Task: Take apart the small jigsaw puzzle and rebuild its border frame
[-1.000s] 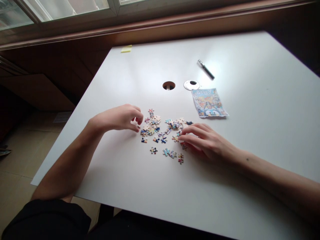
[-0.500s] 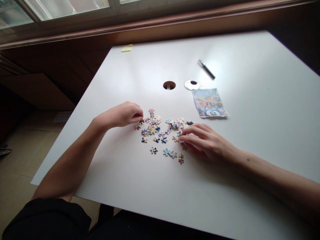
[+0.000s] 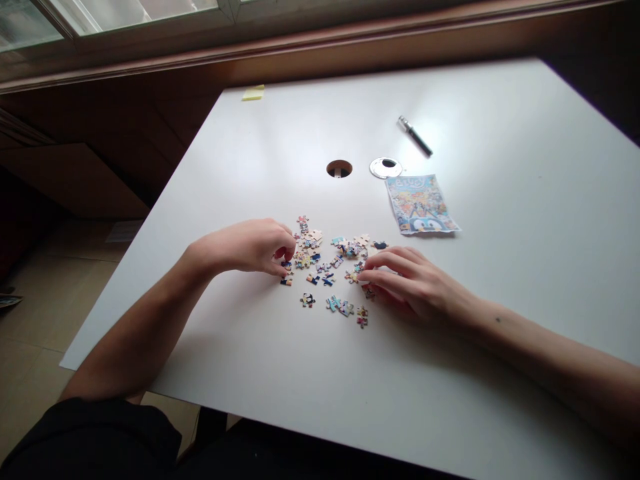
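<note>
White desk beneath both arms, and the left hand is right at the edge of the spread of puzzle pieces! Its grip is a loose curl, a gap showing between thumb and forefinger, with a blue-toned piece right at the thumb tip; pinched or merely touched, no telling from this view. Just on the near side of that thumb, a dark piece. Across the way, the right hand sits low, fingers bent, tips at a multicoloured piece, the underside in shadow, so no verdict on that grip either. Looks like sorting through loose pieces, that's my read. What's called for next, I'd say, is a neat thumb-and-finger pinch on one flat piece, neighbours undisturbed. Most of the heap lies between the two grips, while the printed sheet lies just beyond the right one.
</note>
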Tool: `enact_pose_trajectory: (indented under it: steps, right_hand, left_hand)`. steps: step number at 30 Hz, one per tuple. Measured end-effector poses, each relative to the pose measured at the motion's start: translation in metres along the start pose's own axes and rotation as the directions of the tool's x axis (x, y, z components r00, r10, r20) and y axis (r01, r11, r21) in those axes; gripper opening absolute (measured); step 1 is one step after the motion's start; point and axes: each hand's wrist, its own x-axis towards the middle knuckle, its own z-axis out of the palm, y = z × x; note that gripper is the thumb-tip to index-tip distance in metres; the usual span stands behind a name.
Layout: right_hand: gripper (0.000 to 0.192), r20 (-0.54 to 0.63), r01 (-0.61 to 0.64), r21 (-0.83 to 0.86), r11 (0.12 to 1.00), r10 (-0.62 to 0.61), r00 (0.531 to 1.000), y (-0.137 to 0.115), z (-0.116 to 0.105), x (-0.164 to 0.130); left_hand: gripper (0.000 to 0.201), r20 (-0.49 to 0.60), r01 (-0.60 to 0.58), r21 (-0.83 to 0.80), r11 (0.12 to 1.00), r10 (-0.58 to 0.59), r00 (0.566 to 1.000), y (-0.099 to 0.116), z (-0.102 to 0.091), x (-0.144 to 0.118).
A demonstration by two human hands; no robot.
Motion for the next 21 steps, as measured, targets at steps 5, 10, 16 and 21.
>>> enact_pose_trajectory:
  steps: [5, 10, 16, 21]
  right_hand:
    - [0.026, -0.005, 0.005, -0.002, 1.0, -0.005, 1.0, 0.001, 0.0, -0.001]
    - [0.025, -0.005, 0.003, 0.004, 1.0, -0.003, 1.0, 0.001, 0.001, -0.001]
    - [0.026, 0.009, -0.007, 0.005, 1.0, 0.007, 1.0, 0.001, 0.0, -0.001]
    - [0.025, 0.003, -0.002, 0.008, 1.0, 0.002, 1.0, 0.002, 0.001, -0.001]
  left_hand:
    - [0.009, 0.066, 0.033, -0.017, 0.999, -0.032, 0.997, -0.009, -0.007, -0.012]
    - [0.01, 0.154, 0.093, -0.015, 0.996, -0.089, 0.984, -0.011, -0.008, -0.015]
    - [0.012, 0.07, -0.033, -0.016, 0.999, 0.034, 0.997, 0.003, -0.004, 0.0]
    - [0.019, 0.031, -0.034, -0.05, 0.998, 0.036, 0.999, -0.004, -0.003, -0.002]
